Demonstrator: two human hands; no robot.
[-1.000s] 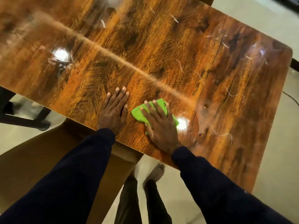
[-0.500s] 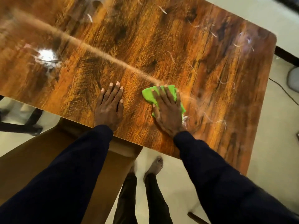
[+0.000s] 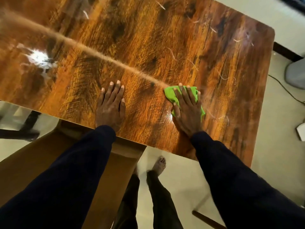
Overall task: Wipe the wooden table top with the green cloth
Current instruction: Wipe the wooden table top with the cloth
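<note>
The glossy wooden table top (image 3: 165, 38) fills the upper part of the view, with a pale dusty streak running diagonally across it and thin white wisps on its right half. My right hand (image 3: 188, 111) lies flat on the green cloth (image 3: 171, 95) and presses it to the wood near the front edge, at the streak's lower end. The cloth shows only around my fingers. My left hand (image 3: 112, 104) rests flat on the bare wood to the left of the cloth, fingers together, holding nothing.
A brown wooden chair (image 3: 33, 166) stands at the lower left, pushed against the table's near edge. My legs and a bare foot (image 3: 160, 164) stand on the pale floor. A cable (image 3: 287, 90) and a grey object (image 3: 295, 71) lie right of the table.
My right hand has slid the green cloth to the right along the table, away from my left hand. The left hand has stayed planted in the same spot.
</note>
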